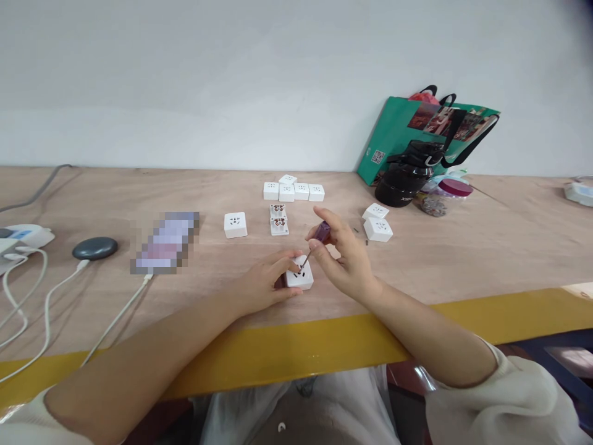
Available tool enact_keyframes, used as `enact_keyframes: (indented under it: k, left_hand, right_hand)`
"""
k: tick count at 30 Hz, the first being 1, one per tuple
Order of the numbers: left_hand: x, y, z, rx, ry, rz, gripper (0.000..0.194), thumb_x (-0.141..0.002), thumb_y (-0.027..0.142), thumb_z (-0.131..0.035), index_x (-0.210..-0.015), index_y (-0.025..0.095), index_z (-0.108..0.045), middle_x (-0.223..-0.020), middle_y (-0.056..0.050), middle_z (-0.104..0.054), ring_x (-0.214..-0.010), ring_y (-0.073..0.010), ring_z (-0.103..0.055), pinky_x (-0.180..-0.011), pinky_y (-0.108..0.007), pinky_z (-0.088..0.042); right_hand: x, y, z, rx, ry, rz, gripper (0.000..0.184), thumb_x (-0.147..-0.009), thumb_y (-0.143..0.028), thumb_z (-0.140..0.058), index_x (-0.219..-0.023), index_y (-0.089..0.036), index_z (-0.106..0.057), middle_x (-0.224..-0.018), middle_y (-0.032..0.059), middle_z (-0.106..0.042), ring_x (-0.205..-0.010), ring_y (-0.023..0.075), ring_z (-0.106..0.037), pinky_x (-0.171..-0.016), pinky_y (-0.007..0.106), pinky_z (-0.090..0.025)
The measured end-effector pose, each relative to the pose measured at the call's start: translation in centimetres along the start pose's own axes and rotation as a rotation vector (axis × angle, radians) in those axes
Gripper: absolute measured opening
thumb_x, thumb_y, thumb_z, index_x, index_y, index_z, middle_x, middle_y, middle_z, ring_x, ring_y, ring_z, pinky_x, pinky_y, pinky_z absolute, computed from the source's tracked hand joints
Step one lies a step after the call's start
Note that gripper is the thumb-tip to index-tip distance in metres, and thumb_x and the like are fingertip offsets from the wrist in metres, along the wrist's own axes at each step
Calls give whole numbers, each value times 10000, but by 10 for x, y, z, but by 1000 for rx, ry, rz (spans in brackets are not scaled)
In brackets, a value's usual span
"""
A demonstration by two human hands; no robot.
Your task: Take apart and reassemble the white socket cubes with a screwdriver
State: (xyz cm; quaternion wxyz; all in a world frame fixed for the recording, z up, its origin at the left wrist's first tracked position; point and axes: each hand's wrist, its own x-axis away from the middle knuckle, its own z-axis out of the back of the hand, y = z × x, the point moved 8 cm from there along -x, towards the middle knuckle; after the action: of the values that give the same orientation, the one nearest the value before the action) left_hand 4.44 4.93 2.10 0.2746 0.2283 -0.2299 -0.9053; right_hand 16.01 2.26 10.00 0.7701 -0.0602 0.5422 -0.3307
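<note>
A white square power socket (302,281) lies face up on the table near its front edge. My left hand (271,277) is closed around its left side, fingers on the far and near edges. In my right hand (345,253) is a screwdriver (323,232) with a purple handle, held tilted by the fingers. Its thin shaft reaches down to the middle of the socket's face; the very tip is too small to make out. Just beyond stand two opened socket parts (278,224) with copper-coloured contacts showing.
Several white sockets (286,193) are grouped at the back; one (235,225) sits left, two (378,229) right, near tiny dark screws. A blurred phone (167,242), cables and a dark round device (95,248) lie left. A black bottle (403,179), green bag (386,136) and jar (435,203) stand right.
</note>
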Motion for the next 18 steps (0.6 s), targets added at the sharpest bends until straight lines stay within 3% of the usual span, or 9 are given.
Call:
enact_keyframes:
  k: [5, 9, 13, 16, 18]
  left_hand:
    - [1, 1, 0, -31, -3, -12, 239, -839, 332, -606, -1013, 221, -486, -1373, -75, -471, -1249, -229, -459, -1008, -412, -410]
    - [1, 9, 1, -121, -1, -89, 325, -846, 325, -589, -1133, 222, -478, -1392, -104, -436, -1266, -248, -431, -1029, -434, -391]
    - [1, 18, 2, -258, 30, -200, 248, -872, 306, -549, -1093, 194, -536, -1322, -124, -489, -1246, -264, -432, -1015, -435, -397]
    - [0, 18, 5, -363, 54, -196, 194, -876, 259, -533, -1055, 190, -557, -1242, -107, -544, -1178, -257, -478, -968, -430, -428]
    - [-1, 16, 8, -446, 43, -167, 182, -862, 236, -546, -1035, 184, -564, -1219, -100, -558, -1153, -262, -488, -947, -428, -437]
  right_hand:
    - [3, 18, 4, -168, 40, -206, 507, -846, -103, -405, -1315, -294, -382, -903, 19, -593, -740, 138, -585, -672, 340, -553]
    - [-1, 27, 18, -188, 129, -236, 437, -838, -110, -384, -1231, -291, -442, -820, -8, -561, -655, 124, -556, -624, 317, -513]
    - [-12, 47, 54, 172, 252, -277, 234, -799, -149, -443, -972, -235, -575, -753, -6, -532, -644, 132, -514, -621, 301, -454]
    - [-18, 81, 78, 544, 131, -402, 121, -776, -232, -512, -839, -208, -613, -822, 30, -579, -746, 167, -554, -693, 318, -439]
    - [-10, 116, 96, 763, 0, -593, 163, -784, -292, -511, -846, -197, -629, -847, 56, -605, -770, 196, -570, -678, 323, -420]
